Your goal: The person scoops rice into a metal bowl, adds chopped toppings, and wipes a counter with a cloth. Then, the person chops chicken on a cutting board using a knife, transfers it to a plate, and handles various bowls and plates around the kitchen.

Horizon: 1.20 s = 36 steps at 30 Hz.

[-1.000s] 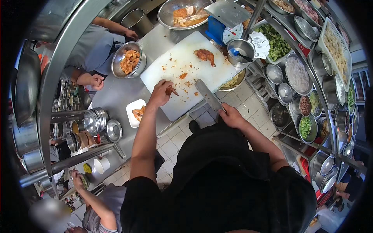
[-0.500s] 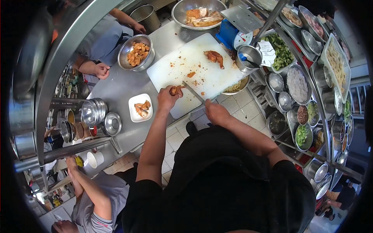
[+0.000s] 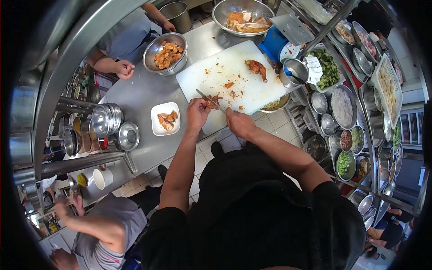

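A piece of browned meat [image 3: 215, 103] is held at the near edge of the white cutting board [image 3: 267, 94], its left end pinched between the curled fingers of the left hand [image 3: 196, 114]. A knife [image 3: 205, 96] is gripped by the right hand [image 3: 240, 123], whose fingers are wrapped around the handle so that it is mostly hidden. The blade is pointed away to the left and laid across the piece, its tip beside the left fingers; whether the meat has been cut into cannot be told. Crumbs and small scraps are scattered over the middle of the board, and a larger browned leg piece [image 3: 256, 69] is left near its far right side. On the steel bench [image 3: 130, 99], left of the board, a square white dish [image 3: 155, 129] is filled with more meat [image 3: 168, 120]. Behind it, near the board's far left corner, a metal bowl [image 3: 174, 70] is heaped with orange-brown chunks [image 3: 169, 55]. Larger pieces are contained in a wide metal basin [image 3: 219, 12] at the far end, near which a blue scale [image 3: 272, 44] is placed. A co-worker's hand [image 3: 124, 69] is held above the bench's left side.
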Each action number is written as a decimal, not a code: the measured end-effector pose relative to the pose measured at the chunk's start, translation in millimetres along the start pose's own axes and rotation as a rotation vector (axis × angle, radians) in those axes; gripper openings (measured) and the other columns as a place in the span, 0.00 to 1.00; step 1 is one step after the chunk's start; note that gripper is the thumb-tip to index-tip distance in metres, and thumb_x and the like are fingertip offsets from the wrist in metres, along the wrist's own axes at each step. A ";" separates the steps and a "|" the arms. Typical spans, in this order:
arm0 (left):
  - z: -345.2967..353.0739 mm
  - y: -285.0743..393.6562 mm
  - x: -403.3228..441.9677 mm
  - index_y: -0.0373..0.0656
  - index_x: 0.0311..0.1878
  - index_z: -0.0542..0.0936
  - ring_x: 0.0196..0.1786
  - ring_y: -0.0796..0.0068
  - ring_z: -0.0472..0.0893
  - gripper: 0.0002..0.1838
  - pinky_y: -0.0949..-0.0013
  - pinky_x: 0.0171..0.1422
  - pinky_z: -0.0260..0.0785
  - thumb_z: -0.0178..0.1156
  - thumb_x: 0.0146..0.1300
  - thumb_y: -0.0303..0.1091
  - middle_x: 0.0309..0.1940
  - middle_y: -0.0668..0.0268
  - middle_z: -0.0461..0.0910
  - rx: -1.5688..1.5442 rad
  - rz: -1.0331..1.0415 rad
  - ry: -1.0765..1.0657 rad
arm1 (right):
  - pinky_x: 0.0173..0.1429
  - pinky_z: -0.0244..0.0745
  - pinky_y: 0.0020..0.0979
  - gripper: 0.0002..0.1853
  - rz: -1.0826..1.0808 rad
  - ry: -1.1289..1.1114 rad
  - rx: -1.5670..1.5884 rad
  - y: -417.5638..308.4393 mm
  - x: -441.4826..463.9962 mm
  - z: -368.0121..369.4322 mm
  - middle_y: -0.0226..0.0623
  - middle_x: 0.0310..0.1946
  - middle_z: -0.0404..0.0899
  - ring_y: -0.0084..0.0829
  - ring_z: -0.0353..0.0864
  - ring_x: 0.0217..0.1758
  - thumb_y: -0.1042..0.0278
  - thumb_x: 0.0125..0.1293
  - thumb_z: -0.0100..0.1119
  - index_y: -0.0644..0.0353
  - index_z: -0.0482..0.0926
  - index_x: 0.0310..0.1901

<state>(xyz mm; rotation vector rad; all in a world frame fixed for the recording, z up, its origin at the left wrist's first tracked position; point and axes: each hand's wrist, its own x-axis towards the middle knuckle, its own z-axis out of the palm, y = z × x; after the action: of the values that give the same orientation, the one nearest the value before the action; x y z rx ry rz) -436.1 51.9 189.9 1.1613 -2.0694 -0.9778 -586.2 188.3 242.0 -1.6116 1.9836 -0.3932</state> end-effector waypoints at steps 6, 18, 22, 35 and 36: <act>-2.1 -1.3 5.0 0.36 0.42 0.78 0.38 0.70 0.83 0.16 0.69 0.46 0.78 0.68 0.47 0.21 0.38 0.60 0.78 -0.018 0.000 -0.050 | 0.47 0.76 0.48 0.10 0.079 -0.151 -0.095 -13.5 -8.8 -18.9 0.57 0.37 0.81 0.54 0.82 0.44 0.71 0.68 0.38 0.66 0.66 0.46; -3.4 -13.0 6.3 0.38 0.47 0.77 0.41 0.66 0.82 0.21 0.67 0.47 0.77 0.69 0.46 0.25 0.40 0.58 0.78 -0.002 0.035 -0.127 | 0.48 0.75 0.49 0.12 0.041 -0.112 -0.015 -8.9 21.6 -0.2 0.60 0.36 0.80 0.55 0.81 0.43 0.71 0.69 0.37 0.69 0.66 0.46; -16.1 33.2 9.0 0.46 0.59 0.73 0.58 0.54 0.72 0.33 0.59 0.62 0.68 0.68 0.44 0.28 0.56 0.54 0.70 0.262 0.089 -0.124 | 0.46 0.73 0.52 0.12 0.164 -0.024 0.151 -3.2 -19.6 -35.2 0.60 0.34 0.80 0.57 0.80 0.40 0.67 0.70 0.41 0.68 0.66 0.47; -8.8 57.9 38.5 0.58 0.62 0.73 0.56 0.57 0.72 0.36 0.58 0.61 0.69 0.64 0.45 0.24 0.54 0.62 0.70 0.561 0.030 -0.631 | 0.15 0.67 0.27 0.06 0.462 -0.381 1.032 48.5 -51.0 -20.8 0.28 0.19 0.64 0.22 0.65 0.12 0.65 0.71 0.43 0.57 0.67 0.43; -8.8 57.2 35.2 0.58 0.62 0.72 0.56 0.57 0.72 0.35 0.58 0.61 0.69 0.64 0.46 0.24 0.53 0.62 0.71 0.538 0.048 -0.605 | 0.15 0.67 0.27 0.06 0.455 -0.401 1.058 45.8 -50.6 -23.2 0.28 0.19 0.64 0.22 0.65 0.12 0.65 0.71 0.43 0.57 0.67 0.41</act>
<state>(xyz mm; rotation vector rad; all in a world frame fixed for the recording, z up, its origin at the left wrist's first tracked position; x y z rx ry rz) -472.4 38.5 245.6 1.1447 -2.9636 -0.8378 -629.8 245.4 247.4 -0.5022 1.3591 -0.7031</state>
